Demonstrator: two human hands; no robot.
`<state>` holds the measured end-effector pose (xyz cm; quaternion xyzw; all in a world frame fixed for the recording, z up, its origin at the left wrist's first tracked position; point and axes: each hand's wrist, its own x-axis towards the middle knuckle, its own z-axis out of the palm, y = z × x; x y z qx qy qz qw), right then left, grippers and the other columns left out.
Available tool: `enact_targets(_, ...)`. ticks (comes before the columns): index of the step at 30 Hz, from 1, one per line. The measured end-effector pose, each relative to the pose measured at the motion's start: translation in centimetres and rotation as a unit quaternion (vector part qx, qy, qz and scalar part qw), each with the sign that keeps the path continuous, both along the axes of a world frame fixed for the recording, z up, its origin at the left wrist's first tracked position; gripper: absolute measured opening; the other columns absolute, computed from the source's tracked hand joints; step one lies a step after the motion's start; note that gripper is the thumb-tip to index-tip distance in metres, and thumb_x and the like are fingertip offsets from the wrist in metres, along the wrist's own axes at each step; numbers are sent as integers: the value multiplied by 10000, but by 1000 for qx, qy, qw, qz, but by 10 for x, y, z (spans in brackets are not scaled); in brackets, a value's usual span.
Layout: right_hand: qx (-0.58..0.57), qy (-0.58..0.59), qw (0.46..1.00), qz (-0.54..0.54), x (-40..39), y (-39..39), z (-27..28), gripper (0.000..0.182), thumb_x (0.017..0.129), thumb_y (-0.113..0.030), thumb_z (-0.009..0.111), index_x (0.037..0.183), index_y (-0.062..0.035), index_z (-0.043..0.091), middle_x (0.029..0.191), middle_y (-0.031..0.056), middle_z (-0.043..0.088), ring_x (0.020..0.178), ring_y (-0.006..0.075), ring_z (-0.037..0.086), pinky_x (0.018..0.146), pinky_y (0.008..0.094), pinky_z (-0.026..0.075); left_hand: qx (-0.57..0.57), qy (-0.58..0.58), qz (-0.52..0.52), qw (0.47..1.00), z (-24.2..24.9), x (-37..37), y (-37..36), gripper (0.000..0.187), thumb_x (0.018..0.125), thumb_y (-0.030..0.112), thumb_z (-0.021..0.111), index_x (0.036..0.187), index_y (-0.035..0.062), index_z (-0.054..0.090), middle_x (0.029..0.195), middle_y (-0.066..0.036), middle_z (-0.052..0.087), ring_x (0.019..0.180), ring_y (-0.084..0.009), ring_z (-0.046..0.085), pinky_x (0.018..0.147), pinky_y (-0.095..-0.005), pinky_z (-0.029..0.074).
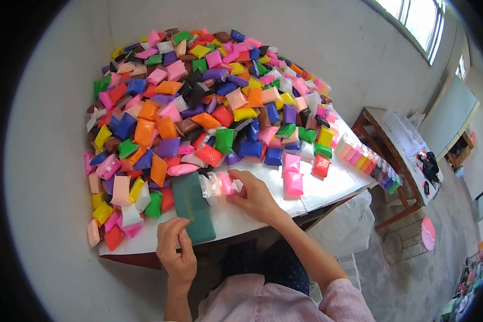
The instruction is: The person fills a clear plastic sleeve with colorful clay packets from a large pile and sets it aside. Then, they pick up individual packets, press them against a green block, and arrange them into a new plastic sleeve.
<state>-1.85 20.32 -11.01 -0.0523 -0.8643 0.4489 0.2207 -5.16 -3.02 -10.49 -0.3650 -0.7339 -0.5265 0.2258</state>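
A flat dark green rectangular block with faint lettering, like a book or box, lies at the table's front edge. Against its right side stands a short row of small packets, white ones next to pink. My right hand holds the pink end of this row between thumb and fingers. My left hand is closed, its fingers curled and their tips right at the block's lower left edge; nothing shows between them. Two pink packets lie to the right of my right hand, beside a red packet.
A large heap of soft, many-coloured packets covers the back and left of the white tabletop. At the right edge is a row of packets in mixed colours. A plastic bag hangs below; a wooden side table and pink-topped stool stand right.
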Motion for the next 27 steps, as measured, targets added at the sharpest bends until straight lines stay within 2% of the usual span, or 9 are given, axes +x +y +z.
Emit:
enact_targets(3,34,6,998,-49,17,-6,10,551,784,-113,747,1279,-11,528,1186,169,585,833,319,645,759,398,522,3,0,3,1000,1,0,-1,162,917,-61,503,1018,-33,627,1006,-144,637,900,-245,616,806,-321,487)
enact_targets(6,201,85,961,-170,43,2,2,532,777,-121,780,1262,-52,573,1221,128,592,775,233,644,681,352,541,10,2,10,1000,0,0,-5,162,917,-59,500,1013,-35,629,995,-140,638,881,-239,610,791,-318,483)
enact_targets(9,293,31,901,-318,73,14,11,446,751,-178,800,1143,-76,613,1160,116,598,860,297,662,693,406,538,10,-1,21,1000,-2,-5,-10,167,902,-73,507,1009,-37,630,966,-155,644,868,-269,615,779,-341,487)
enact_targets(13,299,-10,893,-336,80,50,-8,428,720,-160,808,1095,-61,627,1145,128,588,923,321,649,714,413,538,20,-39,9,999,-3,-3,-5,173,899,-77,506,1009,-33,632,950,-160,648,861,-278,621,769,-346,490)
enact_targets(16,281,16,905,-318,76,62,-9,402,717,-164,808,1073,-79,643,1145,122,592,938,322,644,749,417,533,36,-21,-14,999,4,8,6,162,926,-56,491,1004,-36,631,964,-138,646,801,-193,578,740,-285,473)
enact_targets(19,282,28,905,-318,75,66,-9,390,720,-179,807,1070,-100,657,1150,112,599,985,323,633,811,420,521,28,21,-54,998,3,28,15,181,879,-89,514,997,-30,637,936,-144,653,785,-217,599,718,-311,487)
enact_targets(21,296,28,898,-325,76,66,-10,395,717,-177,805,1076,-101,658,1165,114,599,1027,322,618,833,418,516,16,54,-134,989,4,41,26,301,740,-121,577,1013,-20,652,940,-163,671,818,-315,642,740,-388,516)
enact_targets(22,302,30,895,-326,77,66,-10,403,713,-163,800,1081,-96,651,1170,123,595,1045,327,605,831,424,517,0,83,-167,983,1,43,34,340,696,-112,589,1017,-23,653,955,-165,672,843,-321,650,753,-394,521)
enact_targets(27,318,32,884,-343,85,67,-12,456,707,-129,784,1134,-94,629,1198,158,581,1074,352,587,846,439,519,-80,110,-177,975,-9,34,82,292,734,-47,630,1023,-3,632,970,-141,625,854,-316,595,766,-402,484)
